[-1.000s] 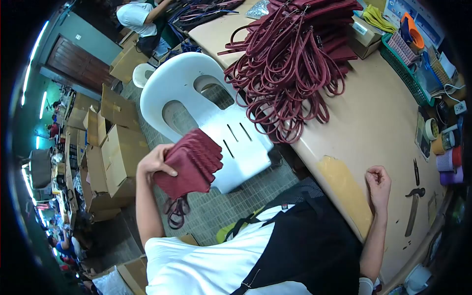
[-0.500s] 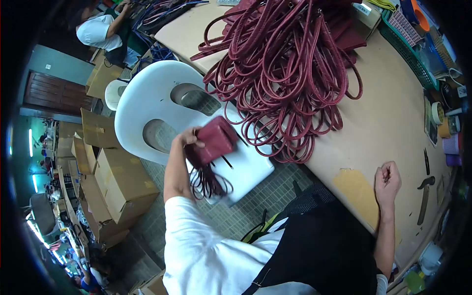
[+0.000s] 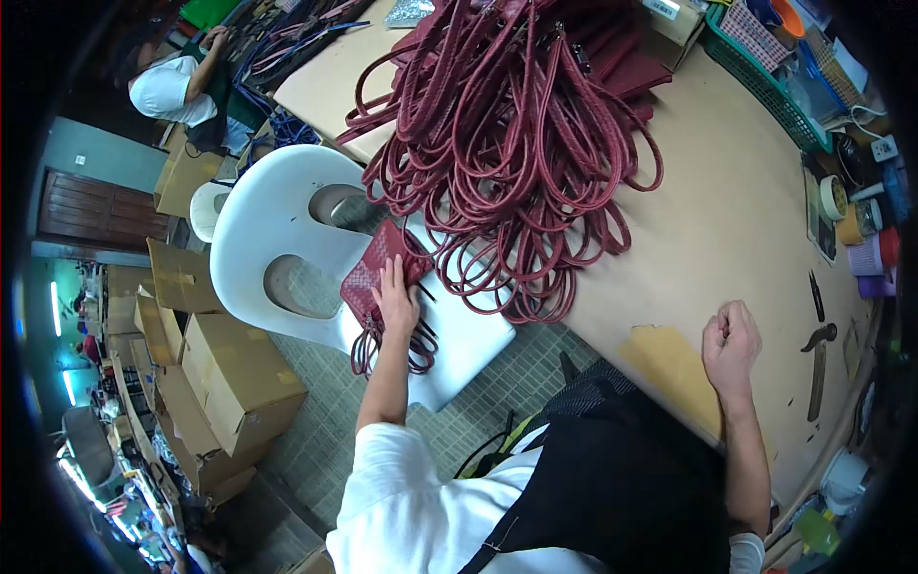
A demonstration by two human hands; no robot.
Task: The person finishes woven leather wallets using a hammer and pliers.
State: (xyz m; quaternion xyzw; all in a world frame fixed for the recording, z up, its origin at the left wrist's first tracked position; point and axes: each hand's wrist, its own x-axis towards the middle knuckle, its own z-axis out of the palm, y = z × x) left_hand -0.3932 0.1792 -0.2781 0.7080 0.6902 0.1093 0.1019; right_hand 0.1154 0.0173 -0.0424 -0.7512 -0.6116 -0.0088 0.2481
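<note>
A dark red pouch (image 3: 366, 275) with a woven-looking surface lies on the seat of a white plastic chair (image 3: 253, 215). My left hand (image 3: 395, 304) rests flat on it, fingers stretched out. Thin red cords (image 3: 422, 352) hang from the pouch's lower end beside my wrist. On the tabletop, my right hand (image 3: 732, 346) is curled into a loose fist with nothing visible in it, close to a tan patch (image 3: 669, 368) at the table edge. A large heap of dark red looped straps (image 3: 535, 153) covers the far part of the table and hangs over its edge towards the chair.
A hammer (image 3: 818, 373) and a thin black tool (image 3: 816, 295) lie right of my right hand. A green basket (image 3: 765, 81) and tape roll (image 3: 833, 199) line the table's right side. Cardboard boxes (image 3: 244, 368) stand left of the chair. Another person (image 3: 177, 91) is at the upper left.
My left hand has put the pouch down on the chair seat, and its grip has loosened into a flat palm on top. My right hand stays curled on the table. The view has shifted slightly.
</note>
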